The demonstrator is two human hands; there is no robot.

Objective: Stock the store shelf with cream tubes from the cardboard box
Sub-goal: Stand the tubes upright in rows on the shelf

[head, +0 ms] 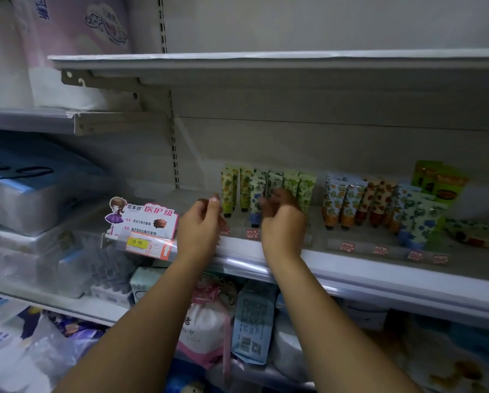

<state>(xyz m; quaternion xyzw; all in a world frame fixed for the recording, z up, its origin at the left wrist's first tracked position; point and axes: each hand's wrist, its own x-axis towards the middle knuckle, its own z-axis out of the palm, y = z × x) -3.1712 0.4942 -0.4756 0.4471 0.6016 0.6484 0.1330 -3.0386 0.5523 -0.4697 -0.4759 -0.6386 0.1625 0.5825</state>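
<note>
The metal shelf (351, 268) is pale and smooth, with a glossy plastic strip along its front edge. The cream tubes (294, 184) stand on it cap-down in a tight row. They are soft, flat-crimped tubes printed with green and yellow fruit. In front of that row stands a blue-flowered tube (254, 198) with a dark blue cap.

The right hand (283, 219) reaches over the shelf edge, and its curled fingers (266, 202) pinch the right side of the blue-flowered tube, though the fingertips are blurred. The left hand (200, 222) is just left of the row. Its thumb and forefinger are raised and loosely curled, with nothing visible between them. I cannot tell whether the forefinger touches the nearest tube.

Further right stands a second cluster of tubes (351, 202) in orange, red and blue prints, with green sachets (439, 182) behind them. Small red labels (346, 246) run along a clear plastic rail. To the left, a glossy die-cut card (144, 219) stands above a yellow price label (137, 242). On the shelf below are soft film-wrapped packs (206, 330).
</note>
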